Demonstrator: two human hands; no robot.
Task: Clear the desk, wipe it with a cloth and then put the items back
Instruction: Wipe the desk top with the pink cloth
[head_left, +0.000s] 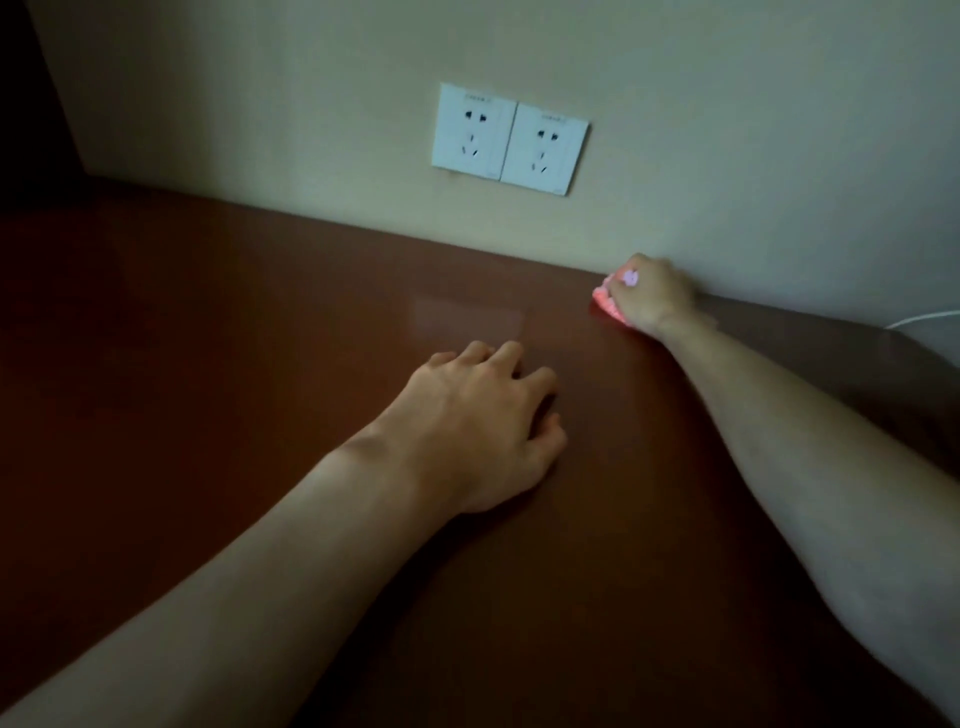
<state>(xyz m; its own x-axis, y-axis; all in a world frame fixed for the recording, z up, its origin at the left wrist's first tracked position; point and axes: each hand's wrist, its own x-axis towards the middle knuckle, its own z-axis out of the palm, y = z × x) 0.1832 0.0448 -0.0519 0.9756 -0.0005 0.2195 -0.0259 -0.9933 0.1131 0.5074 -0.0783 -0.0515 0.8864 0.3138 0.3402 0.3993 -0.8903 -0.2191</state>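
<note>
The reddish-brown desk (208, 364) fills the lower view, its top bare where it shows. My right hand (655, 296) reaches to the far edge where the desk meets the wall and grips a pink cloth (608, 304), pressing it on the surface; most of the cloth is hidden under the hand. My left hand (483, 421) rests on the desk near the middle, fingers loosely curled, holding nothing.
A cream wall (727, 130) runs along the back of the desk with two white sockets (511, 137) above it. A white cable (924, 318) shows at the right edge. A dark upright panel (31, 93) stands at the far left.
</note>
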